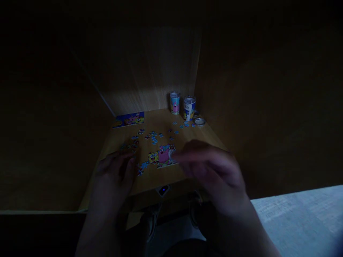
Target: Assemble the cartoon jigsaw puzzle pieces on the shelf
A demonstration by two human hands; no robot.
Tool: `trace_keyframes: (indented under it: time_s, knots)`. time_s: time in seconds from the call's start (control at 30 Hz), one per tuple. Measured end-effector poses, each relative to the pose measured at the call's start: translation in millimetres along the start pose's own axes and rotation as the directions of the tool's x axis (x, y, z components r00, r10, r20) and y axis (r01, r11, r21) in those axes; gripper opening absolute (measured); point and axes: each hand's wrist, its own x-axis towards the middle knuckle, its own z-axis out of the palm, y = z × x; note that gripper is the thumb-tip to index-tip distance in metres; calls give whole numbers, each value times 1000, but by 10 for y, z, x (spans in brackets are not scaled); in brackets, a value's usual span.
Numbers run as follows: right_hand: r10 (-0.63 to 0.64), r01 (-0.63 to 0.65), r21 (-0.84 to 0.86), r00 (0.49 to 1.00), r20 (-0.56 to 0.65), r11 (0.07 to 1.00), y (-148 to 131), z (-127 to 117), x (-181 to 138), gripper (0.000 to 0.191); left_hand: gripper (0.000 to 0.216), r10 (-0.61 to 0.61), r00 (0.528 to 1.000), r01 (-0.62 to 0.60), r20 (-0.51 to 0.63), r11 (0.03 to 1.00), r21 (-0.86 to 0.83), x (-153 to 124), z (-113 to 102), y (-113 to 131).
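A partly joined jigsaw puzzle [164, 155] lies on the wooden surface, showing a yellow square cartoon figure and a pink one. My right hand [211, 167] hovers at its right side, blurred, the index finger reaching to the puzzle's right edge. Whether a piece is between its fingertips is hidden. To the left, my left hand [115, 171] rests by loose puzzle pieces [142, 167], thumb and bent forefinger apart, with nothing visible in it. More loose pieces [153, 137] are scattered beyond the joined part.
At the back right stand two clear-topped cans [175, 103] with cartoon labels, a round metal lid [199, 122] beside them. A picture sheet [128, 120] lies at the back left. Wooden panels [166, 71] enclose the dim space. Below the front edge sits a small device [163, 190] with a blue light.
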Motion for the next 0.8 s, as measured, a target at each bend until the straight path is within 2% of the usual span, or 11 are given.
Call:
trace_keyframes:
  time_s: [0.03,0.07,0.1,0.17,0.2,0.27,0.43,0.63,0.8]
  knots:
    - [10,-11,-248,1000,-5,969,185,-37,125,31,31,-8,1000,8,2,1000,-3,-3,2,2]
    - [4,-30,-494,999,-54,869,372,-85,231,34,30,-10,1000,10,2,1000,-4,-7,6,2]
    - [33,-76,-682,997,-76,728,551,-140,314,38,28,-10,1000,10,-1,1000,-4,-11,10,1]
    - [146,-169,-866,983,-112,470,855,-243,398,48,26,-9,1000,9,-10,1000,6,-17,21,-6]
    - [190,-197,-904,973,-132,380,968,-280,405,55,26,-10,1000,10,-8,1000,13,-20,27,-10]
    - [236,-161,-945,967,-93,285,1108,-311,380,60,25,-8,1000,8,11,1000,29,-24,35,-15]
    - [355,-149,-954,934,-48,261,1152,-265,332,65,26,5,999,-8,37,998,58,-37,41,13]
    - [364,-177,-955,928,-81,237,1155,-261,367,70,24,88,996,-89,35,995,37,-48,33,77]
    - [472,-196,-952,879,-64,234,1152,-247,402,77,22,149,988,-150,42,989,20,-68,21,160]
